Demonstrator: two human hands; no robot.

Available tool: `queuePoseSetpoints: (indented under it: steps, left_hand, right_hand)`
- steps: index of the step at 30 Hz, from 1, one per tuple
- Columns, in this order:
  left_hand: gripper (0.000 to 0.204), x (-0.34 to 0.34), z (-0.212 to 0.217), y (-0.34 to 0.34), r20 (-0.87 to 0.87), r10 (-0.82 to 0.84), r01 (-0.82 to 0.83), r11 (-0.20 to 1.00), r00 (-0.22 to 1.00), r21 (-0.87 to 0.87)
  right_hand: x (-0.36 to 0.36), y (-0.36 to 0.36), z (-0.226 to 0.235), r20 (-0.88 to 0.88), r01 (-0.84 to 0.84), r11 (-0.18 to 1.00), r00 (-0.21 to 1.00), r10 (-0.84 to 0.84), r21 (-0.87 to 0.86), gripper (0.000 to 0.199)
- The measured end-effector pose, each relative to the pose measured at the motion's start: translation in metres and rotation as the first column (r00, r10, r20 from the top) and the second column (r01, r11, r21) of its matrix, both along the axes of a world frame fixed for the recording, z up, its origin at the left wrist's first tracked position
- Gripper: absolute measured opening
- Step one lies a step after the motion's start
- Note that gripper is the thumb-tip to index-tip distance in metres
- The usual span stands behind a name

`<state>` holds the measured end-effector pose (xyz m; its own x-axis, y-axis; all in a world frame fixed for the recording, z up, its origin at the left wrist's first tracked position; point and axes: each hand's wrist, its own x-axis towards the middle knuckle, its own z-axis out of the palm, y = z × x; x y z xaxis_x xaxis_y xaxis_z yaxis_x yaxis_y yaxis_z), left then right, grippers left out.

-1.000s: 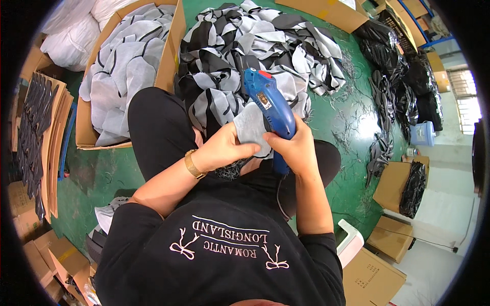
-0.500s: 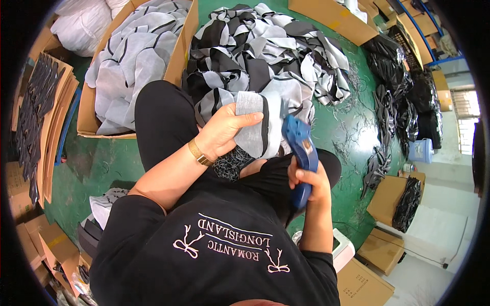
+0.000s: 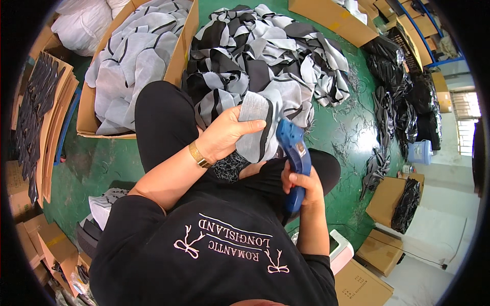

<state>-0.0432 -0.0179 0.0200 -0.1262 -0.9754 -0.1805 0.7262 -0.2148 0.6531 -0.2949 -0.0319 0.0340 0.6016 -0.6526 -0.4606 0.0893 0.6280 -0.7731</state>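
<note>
Fingers of the left hand [image 3: 222, 137] pinch a grey fabric piece [image 3: 253, 133], its long axis upright over the lap (black stripe at its right edge). Right hand [image 3: 302, 186] wraps the blue handheld tool [image 3: 294, 160], nose pointing up beside it; fabric pile [image 3: 265, 61] beyond on the green floor [image 3: 357, 137].

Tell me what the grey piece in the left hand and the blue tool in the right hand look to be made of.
Grey piece: looks like a soft, matte fabric, perhaps felt-like; it bends in the left hand and has a black stripe along one edge. Blue tool: seems hard moulded plastic with a smooth, slightly glossy shell that catches light; the right hand grips its handle.
</note>
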Motion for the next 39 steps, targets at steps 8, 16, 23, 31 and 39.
queuePoseSetpoints:
  steps: [8, 16, 23, 31, 39]
  left_hand:
    - [0.031, -0.027, -0.010, 0.013, 0.169, -0.021, 0.032, 0.998, 0.985, -0.060]
    - [0.007, -0.018, -0.027, 0.002, 0.185, 0.194, -0.189, 0.981, 0.964, -0.043]
    - [0.013, 0.006, -0.010, 0.003, 0.148, 0.171, -0.176, 0.984, 0.974, 0.018]
    - [0.015, 0.011, -0.002, 0.004, 0.342, 0.143, -0.137, 0.990, 0.929, -0.039]
    - [0.015, 0.025, 0.024, 0.007, 0.660, -0.064, 0.064, 0.998, 0.748, 0.024]
  right_hand:
    - [0.055, -0.033, 0.025, -0.364, 0.011, 0.846, 0.899, -0.242, -0.533, 0.041]
    - [0.060, -0.024, 0.012, -0.320, -0.012, 0.892, 0.935, -0.150, -0.453, 0.039]
    - [0.008, -0.011, 0.013, -0.273, 0.007, 0.967, 0.959, -0.079, -0.254, 0.035]
    - [-0.006, -0.006, 0.019, -0.383, -0.166, 0.975, 0.919, 0.099, -0.148, 0.036]
    - [-0.007, -0.011, 0.024, -0.411, -0.211, 0.966, 0.902, 0.133, -0.151, 0.035]
